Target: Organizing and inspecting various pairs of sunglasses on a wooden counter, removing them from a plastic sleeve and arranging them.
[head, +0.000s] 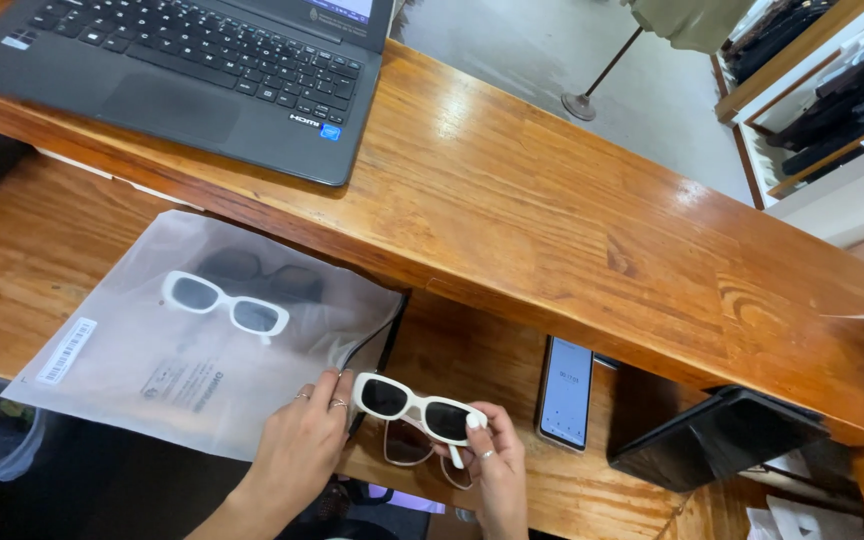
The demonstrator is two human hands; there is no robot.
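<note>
My right hand (497, 465) holds a pair of white-framed sunglasses with dark lenses (415, 408) at its right end, just over the lower desk. A second, thin-framed pair (407, 447) lies underneath it. My left hand (302, 445) rests on the open edge of a frosted plastic bag (152, 350), fingers by the bag's mouth and next to the white sunglasses. Inside the bag I see another white pair (224, 302) and a dark pair (262, 272).
A dark laptop (182, 70) sits on the raised wooden counter (552, 220). A phone (565, 392) with its screen lit lies on the lower desk, with a black tablet-like device (717, 437) to its right. Shelves of dark items (832, 80) stand at the far right.
</note>
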